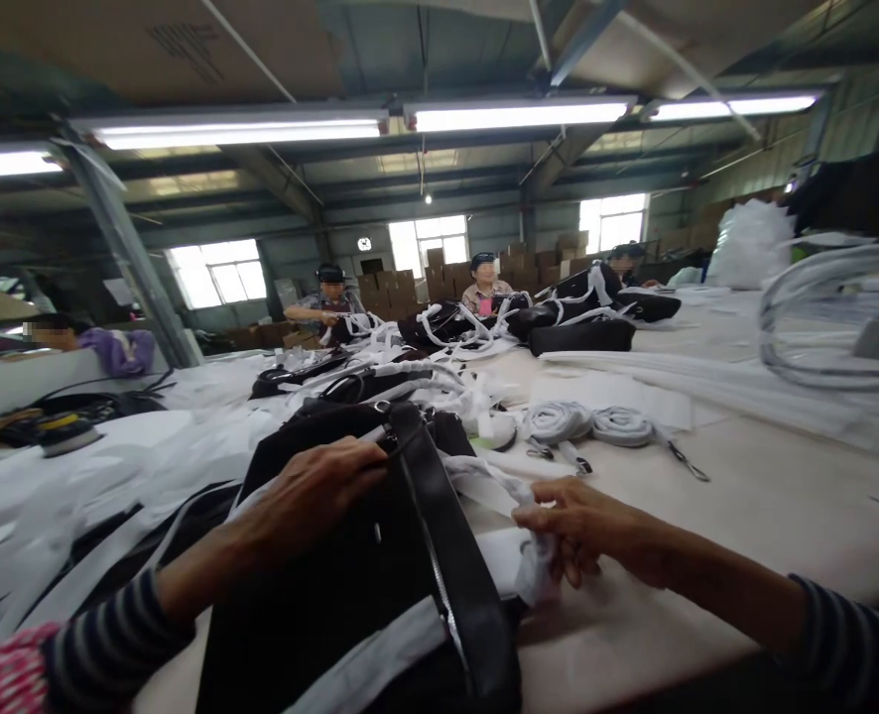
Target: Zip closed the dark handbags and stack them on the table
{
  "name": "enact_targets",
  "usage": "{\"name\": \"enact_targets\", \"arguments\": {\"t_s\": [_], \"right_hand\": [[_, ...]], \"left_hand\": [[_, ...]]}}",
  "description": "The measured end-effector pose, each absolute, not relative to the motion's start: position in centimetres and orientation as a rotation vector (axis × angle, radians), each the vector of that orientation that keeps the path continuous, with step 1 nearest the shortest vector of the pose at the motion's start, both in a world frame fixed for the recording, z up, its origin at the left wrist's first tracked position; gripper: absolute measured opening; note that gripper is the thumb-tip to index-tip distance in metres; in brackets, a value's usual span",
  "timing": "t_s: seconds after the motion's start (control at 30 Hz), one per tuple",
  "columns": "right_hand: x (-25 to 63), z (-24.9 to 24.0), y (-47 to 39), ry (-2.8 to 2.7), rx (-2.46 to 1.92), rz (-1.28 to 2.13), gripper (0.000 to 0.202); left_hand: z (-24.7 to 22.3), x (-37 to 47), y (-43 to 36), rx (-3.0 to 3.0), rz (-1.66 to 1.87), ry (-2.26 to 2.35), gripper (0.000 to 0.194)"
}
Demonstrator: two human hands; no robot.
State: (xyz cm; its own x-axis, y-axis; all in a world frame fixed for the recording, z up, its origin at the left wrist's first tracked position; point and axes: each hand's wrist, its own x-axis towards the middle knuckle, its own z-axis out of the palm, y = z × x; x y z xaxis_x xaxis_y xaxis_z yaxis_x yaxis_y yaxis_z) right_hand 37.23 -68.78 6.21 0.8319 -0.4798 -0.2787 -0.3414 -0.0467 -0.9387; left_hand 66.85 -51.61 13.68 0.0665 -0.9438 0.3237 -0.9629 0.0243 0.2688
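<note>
A large black bag (320, 595) with a long zipper (436, 565) lies in front of me on the pale table. My left hand (320, 481) rests on its upper part, fingers closed near a metal ring (382, 407); what they grip, if anything, is hidden. At the bag's right side my right hand (577, 526) pinches a strap wrapped in white material (533, 565). Another white-wrapped strap (380, 654) crosses the lower front of the bag.
Coiled grey straps (559, 420) with metal clips lie on the table (744, 506). More black bags (580, 335) and white wrapping (149, 466) are piled beyond and at left. Several people sit across and at far left. Clear looped tubing (771, 317) stands at right.
</note>
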Motion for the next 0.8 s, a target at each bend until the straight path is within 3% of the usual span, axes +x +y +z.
{"name": "enact_targets", "arguments": {"t_s": [0.13,0.3,0.43,0.5,0.57,0.7,0.8], "right_hand": [[38.3,7.1,-69.1,0.664,-1.850,-0.569,0.038],[43.9,10.3,-68.2,0.503,-2.341,-1.072,0.010],[49.3,11.1,-67.6,0.152,-2.634,-1.090,0.043],[51.5,10.9,-67.3,0.017,-2.697,-1.101,0.032],[52.9,10.9,-67.2,-0.015,-2.649,-1.141,0.008],[53.1,12.0,-67.8,0.134,-2.274,-1.067,0.021],[51.3,12.0,-68.8,0.292,-2.123,-0.872,0.021]], "left_hand": [[13.7,69.5,-50.3,1.933,-0.199,-1.313,0.042],[12.4,68.5,-50.3,1.725,-0.381,-1.184,0.037],[13.3,66.0,-50.4,1.737,-0.321,-1.411,0.034],[14.1,65.8,-50.8,1.667,-0.269,-1.550,0.035],[14.5,66.8,-51.9,1.620,-0.158,-1.571,0.039],[13.2,70.5,-55.6,1.912,0.201,-1.494,0.047],[11.1,72.5,-58.0,2.095,0.244,-1.509,0.044]]}}
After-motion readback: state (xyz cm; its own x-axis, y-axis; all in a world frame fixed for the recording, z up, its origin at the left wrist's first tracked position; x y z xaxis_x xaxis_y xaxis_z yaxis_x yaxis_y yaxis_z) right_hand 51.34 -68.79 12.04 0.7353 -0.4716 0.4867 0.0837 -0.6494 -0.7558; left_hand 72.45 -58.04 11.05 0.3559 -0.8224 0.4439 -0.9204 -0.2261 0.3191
